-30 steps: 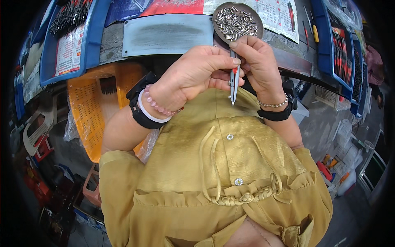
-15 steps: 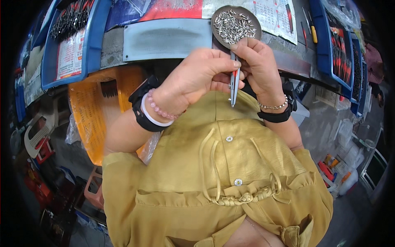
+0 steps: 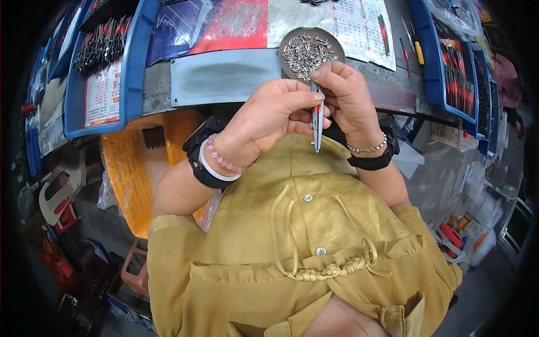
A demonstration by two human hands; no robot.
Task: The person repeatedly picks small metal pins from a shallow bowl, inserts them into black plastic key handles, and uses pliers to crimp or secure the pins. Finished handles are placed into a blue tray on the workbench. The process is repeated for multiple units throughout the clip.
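Observation:
A slim silver compass (image 3: 316, 128) with a red patch points its two narrow legs down toward my lap. My left hand (image 3: 275, 109) pinches it at mid-length between thumb and fingers. At its upper end, the thumb and fingers of my right hand (image 3: 347, 92) are closed around the top, hiding the head. Just beyond my fingertips lies a round brown dish (image 3: 288, 39) holding many small silver metal pins (image 3: 306, 55). Left of the dish, a light blue-grey plate (image 3: 224, 76) lies along the bench edge, touching neither hand.
Blue bins at left (image 3: 132, 67) and right (image 3: 471, 115) hold rows of black-and-red tools. A yellow-handled screwdriver (image 3: 419, 53) lies on the bench at right. Below the bench at left sits an orange container (image 3: 126, 185); a plastic stool (image 3: 135, 269) stands lower down.
The bench and dish sit slightly lower and further left in view, as the head has shifted. Both hands keep the same hold on the compass.

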